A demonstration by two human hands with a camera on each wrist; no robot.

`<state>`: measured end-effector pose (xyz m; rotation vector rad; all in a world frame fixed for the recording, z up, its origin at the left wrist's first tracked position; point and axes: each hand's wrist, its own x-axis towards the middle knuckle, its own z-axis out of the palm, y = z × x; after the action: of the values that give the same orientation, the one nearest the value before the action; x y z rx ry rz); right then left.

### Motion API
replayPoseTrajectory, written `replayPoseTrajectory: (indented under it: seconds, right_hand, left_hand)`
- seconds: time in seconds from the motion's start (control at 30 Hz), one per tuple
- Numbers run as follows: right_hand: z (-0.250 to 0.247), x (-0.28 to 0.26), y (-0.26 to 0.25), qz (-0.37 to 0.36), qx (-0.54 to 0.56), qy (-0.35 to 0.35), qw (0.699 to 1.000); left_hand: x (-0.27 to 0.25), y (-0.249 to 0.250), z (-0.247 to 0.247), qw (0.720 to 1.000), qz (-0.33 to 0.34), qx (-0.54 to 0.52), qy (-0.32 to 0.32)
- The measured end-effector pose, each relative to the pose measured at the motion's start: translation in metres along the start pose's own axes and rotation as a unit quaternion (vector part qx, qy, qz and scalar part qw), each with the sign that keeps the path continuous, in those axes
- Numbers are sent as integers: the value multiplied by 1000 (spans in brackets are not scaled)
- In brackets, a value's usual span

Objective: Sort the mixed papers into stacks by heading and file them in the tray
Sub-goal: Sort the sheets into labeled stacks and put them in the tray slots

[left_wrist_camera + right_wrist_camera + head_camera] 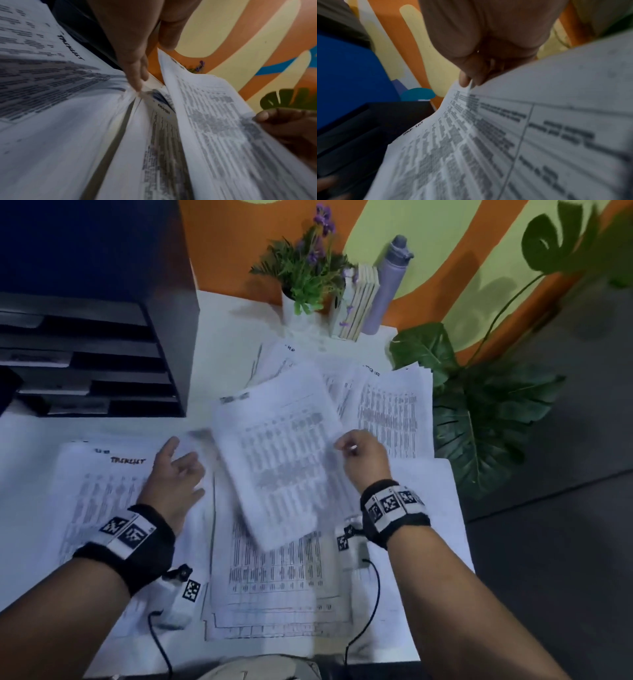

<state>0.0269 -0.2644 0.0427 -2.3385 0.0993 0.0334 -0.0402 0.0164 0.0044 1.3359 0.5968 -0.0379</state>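
My right hand (344,446) pinches the right edge of a printed sheet (281,453) between thumb and finger and holds it, blurred, above the middle stack (274,577). The right wrist view shows the same pinch (467,81) on that sheet (471,148). My left hand (186,463) lies with straight fingers (137,75) touching paper edges between the "TASKLIST" stack (102,501) and the middle stack. An "ADMIN" page (163,108) shows under the lifted sheet (214,121). A mixed pile (383,402) lies at the back right. The black tray (89,364) stands at the far left.
A potted purple flower (305,278), a few books (359,302) and a grey bottle (387,285) stand at the back of the white table (222,337). A large leafy plant (479,412) crowds the table's right edge. Wrist cables (363,628) trail near the front edge.
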Motion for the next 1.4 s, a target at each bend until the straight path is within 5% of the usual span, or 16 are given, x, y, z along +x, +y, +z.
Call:
replayPoseTrajectory:
  seconds: [0.07, 0.2, 0.33, 0.43, 0.8, 1.03, 1.23, 1.4]
  right_hand:
    - [-23, 21, 18, 37, -58, 65, 996]
    - [-66, 56, 55, 127, -121, 118, 977]
    - [-89, 80, 94, 191, -129, 164, 959]
    - [-99, 92, 112, 224, -108, 197, 949]
    - [-83, 138, 111, 145, -147, 106, 973]
    - [-63, 137, 96, 138, -271, 44, 952]
    - [-8, 102, 53, 40, -116, -9, 992]
    - [63, 27, -9, 22, -10, -112, 993]
  left_hand:
    - [6, -8, -4, 991, 6, 136, -2]
    - [11, -25, -23, 917, 57, 393, 30]
    - [8, -38, -38, 837, 28, 540, 84]
    - [7, -43, -48, 807, -14, 581, 102]
    - [-3, -51, -65, 805, -57, 577, 127]
    - [-3, -53, -77, 800, -77, 580, 133]
    - [-7, -52, -103, 778, -103, 610, 110]
    - [-16, -51, -133, 750, -119, 647, 70]
